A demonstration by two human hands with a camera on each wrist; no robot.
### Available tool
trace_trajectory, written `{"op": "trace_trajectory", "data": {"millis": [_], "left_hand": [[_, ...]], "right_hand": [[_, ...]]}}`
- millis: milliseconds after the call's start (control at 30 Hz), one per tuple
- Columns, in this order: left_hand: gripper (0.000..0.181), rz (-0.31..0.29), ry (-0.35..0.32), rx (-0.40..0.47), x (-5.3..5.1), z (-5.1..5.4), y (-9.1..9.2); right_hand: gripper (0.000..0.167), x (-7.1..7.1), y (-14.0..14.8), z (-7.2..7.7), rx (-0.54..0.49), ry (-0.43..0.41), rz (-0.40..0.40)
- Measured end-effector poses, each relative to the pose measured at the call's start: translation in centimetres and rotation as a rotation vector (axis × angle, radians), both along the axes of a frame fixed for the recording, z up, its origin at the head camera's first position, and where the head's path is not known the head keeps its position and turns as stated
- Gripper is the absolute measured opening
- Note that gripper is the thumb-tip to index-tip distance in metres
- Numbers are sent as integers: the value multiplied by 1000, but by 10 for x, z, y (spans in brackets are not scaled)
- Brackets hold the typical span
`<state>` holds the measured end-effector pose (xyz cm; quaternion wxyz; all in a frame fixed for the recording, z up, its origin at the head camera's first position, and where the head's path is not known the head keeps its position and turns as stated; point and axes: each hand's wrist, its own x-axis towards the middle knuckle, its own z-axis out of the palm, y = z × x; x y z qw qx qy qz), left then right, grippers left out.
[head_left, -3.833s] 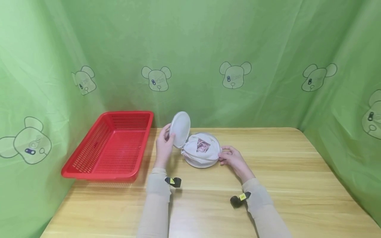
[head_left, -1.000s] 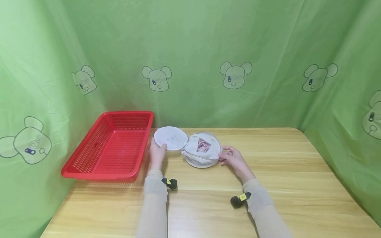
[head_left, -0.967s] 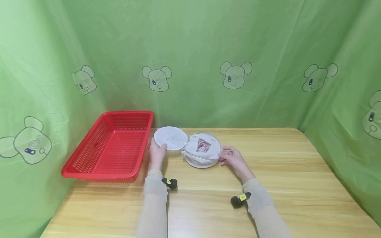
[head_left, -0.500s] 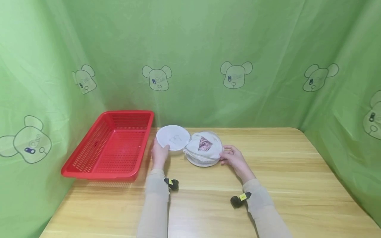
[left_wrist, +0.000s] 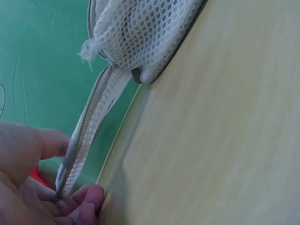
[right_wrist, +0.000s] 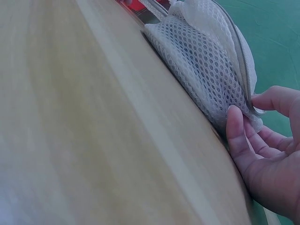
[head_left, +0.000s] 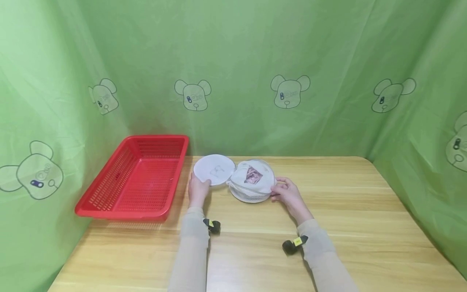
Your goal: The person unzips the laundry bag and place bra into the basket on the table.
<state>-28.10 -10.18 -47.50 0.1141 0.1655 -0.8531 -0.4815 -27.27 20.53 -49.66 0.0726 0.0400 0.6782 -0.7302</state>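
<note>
A round white mesh laundry bag (head_left: 251, 195) sits unzipped on the table, its lid (head_left: 214, 168) folded out to the left. My left hand (head_left: 198, 190) pinches the lid's outer edge between thumb and fingers; the left wrist view shows the lid's zipped rim (left_wrist: 79, 140) held off the table. At the bag's right side, my right hand (head_left: 288, 196) pinches the zipper edge, and the mesh wall (right_wrist: 201, 61) fills the space beside its fingers. Through a square gap in the bag's white fabric, something crumpled and pinkish (head_left: 253, 175) shows; its kind is unclear.
A red plastic basket (head_left: 125, 213) with slotted walls stands on the wooden table (head_left: 350, 227) left of my left hand. Green curtains (head_left: 233, 129) printed with bear heads hang behind the table and at both sides.
The lid has swung from nearly upright down to the left, still in my left hand. Over the last second, bag and left hand have shifted slightly right. My right hand has stayed about put.
</note>
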Motion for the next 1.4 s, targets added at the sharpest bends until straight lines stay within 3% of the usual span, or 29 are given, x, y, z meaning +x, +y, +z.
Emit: {"op": "trace_trajectory", "data": {"millis": [400,600,767,1033,1167,1400], "left_hand": [[72,14,-117,-34,2,0,-3],[62,2,-107,-51,2,0,-7],[52,28,-81,-77,2,-2,-9],[62,50,-88,-73,5,4,-8],[63,50,-52,-36,4,8,-6],[50,52,82,-48,-1,14,-4]], "right_hand": [[56,1,-1,1,-3,-2,6],[56,2,0,1,-5,2,8],[56,2,0,1,-9,3,9],[56,2,0,0,5,-2,4],[55,2,-1,1,15,-9,-2],[55,0,-1,1,14,-11,-4]]}}
